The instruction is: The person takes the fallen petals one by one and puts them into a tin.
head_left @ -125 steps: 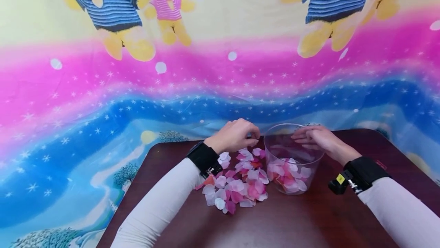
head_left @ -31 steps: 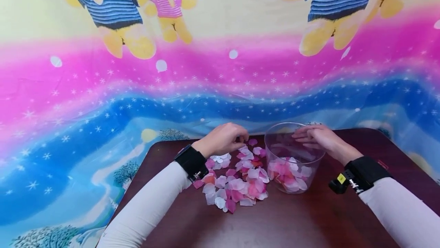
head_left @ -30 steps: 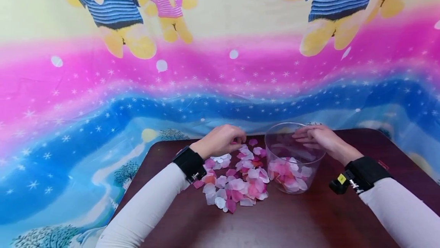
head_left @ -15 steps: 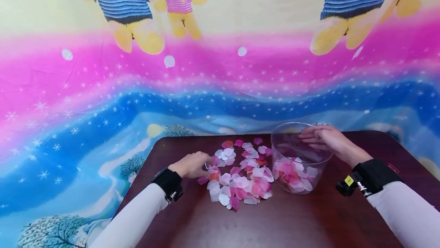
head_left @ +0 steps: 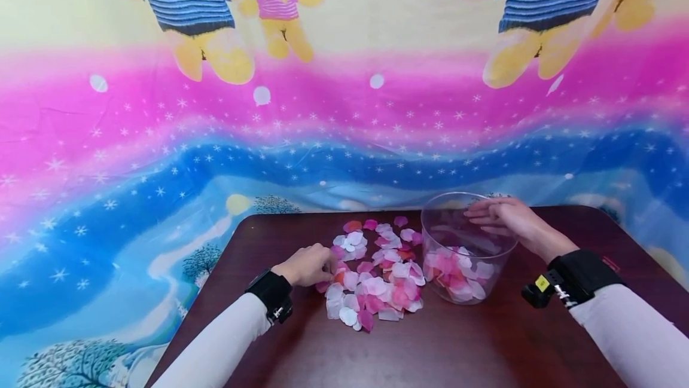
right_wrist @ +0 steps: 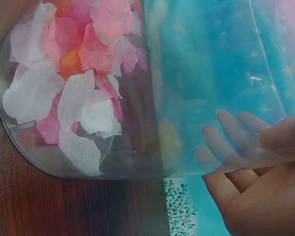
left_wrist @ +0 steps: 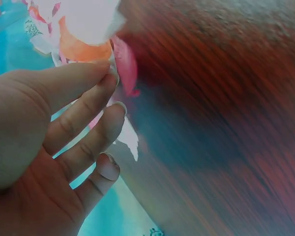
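Pink, white and orange artificial petals [head_left: 377, 292] lie in a loose heap on a dark wooden table. At the heap's left edge is my left hand [head_left: 307, 265], its fingers bent down among the petals. Up close in the left wrist view, thumb and index fingertip [left_wrist: 107, 69] meet in a pinch at an orange petal [left_wrist: 83, 48] and a dark pink petal [left_wrist: 125, 66]. My right hand [head_left: 508, 220] grips a clear plastic tub [head_left: 468, 244] at its right upper wall, fingers showing through the plastic. More petals [right_wrist: 83, 59] fill the tub's lower part.
The tub stands upright just right of the heap. The table's [head_left: 430, 352] far edge runs close behind both. A cartoon-print cloth [head_left: 344, 113] hangs beyond it. Each wrist carries a black strap with a small camera [head_left: 535, 292].
My left hand has come from the back of the heap toward me and left, uncovering petals there, then edged right into the petals. My right hand stays on the tub. The view shifts slightly.
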### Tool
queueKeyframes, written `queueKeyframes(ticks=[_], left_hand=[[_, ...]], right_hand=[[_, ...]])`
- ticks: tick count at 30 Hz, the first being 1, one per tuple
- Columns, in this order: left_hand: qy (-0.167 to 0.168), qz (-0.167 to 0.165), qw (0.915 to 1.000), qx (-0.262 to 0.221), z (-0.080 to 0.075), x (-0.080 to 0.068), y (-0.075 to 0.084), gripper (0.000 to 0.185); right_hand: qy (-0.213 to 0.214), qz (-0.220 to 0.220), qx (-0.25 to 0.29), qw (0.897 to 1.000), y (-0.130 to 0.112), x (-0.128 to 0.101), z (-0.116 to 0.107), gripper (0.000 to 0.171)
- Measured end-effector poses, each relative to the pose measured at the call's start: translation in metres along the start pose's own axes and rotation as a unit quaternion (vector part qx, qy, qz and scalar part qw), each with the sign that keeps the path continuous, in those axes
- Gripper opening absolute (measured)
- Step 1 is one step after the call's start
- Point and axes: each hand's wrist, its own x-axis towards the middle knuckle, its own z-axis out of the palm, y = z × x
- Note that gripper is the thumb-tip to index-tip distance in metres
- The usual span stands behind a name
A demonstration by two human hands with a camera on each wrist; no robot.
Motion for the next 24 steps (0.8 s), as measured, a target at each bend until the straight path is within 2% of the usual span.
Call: queueKeyframes(ticks=[3, 9, 13, 18, 21, 24], left_hand=[[0.003, 0.004, 0.9999, -0.011, -0.002, 0.002, 0.003, 0.006], [-0.002, -0.013, 0.9994, -0.031, 0.000, 0.006, 0.009, 0.032], [-0.011, -0.006, 0.9996, -0.024, 0.003, 0.008, 0.012, 0.018], [-0.006, 0.016, 0.9995, -0.027, 0.003, 0.008, 0.012, 0.006], [0.004, 0.034, 0.9991, -0.025, -0.004, 0.009, 0.011, 0.005], [0.022, 0.048, 0.9985, -0.016, -0.019, 0.012, 0.012, 0.005]], right_hand=[[-0.001, -0.002, -0.001, 1.000, 0.000, 0.001, 0.000, 0.055], [0.002, -0.001, -0.002, 1.000, -0.001, 0.000, 0.001, 0.055], [0.004, 0.003, 0.002, 1.000, -0.002, 0.000, 0.002, 0.056], [0.005, 0.004, 0.004, 1.000, -0.002, -0.001, 0.003, 0.054], [0.004, 0.003, 0.005, 1.000, -0.002, -0.001, 0.003, 0.054], [0.005, 0.003, 0.005, 1.000, -0.002, -0.002, 0.002, 0.054]])
